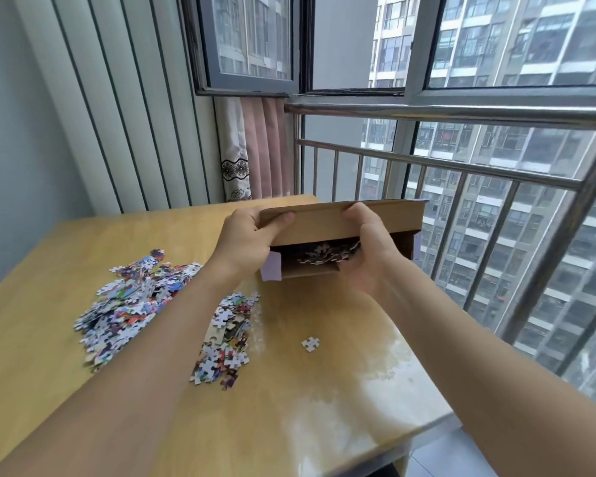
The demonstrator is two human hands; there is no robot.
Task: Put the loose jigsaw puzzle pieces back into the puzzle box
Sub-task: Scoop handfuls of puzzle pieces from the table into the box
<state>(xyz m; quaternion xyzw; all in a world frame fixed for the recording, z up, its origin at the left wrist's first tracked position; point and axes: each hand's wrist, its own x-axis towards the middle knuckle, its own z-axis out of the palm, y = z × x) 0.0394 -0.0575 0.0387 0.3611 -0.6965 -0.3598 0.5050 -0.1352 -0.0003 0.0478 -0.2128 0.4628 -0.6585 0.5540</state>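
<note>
- Head view: left hand [245, 242] and right hand [367, 249] each grip the brown cardboard puzzle box [344, 223], lifted above the wooden table [289, 390].
- Colourful loose jigsaw pieces [128, 304] lie heaped on the table; some sit inside the box.

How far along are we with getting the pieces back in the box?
Partly done: some pieces already lie inside the puzzle box. In hand: the left hand and right hand hold the box. Left: a big pile, a smaller pile and a single piece on the table.
</note>
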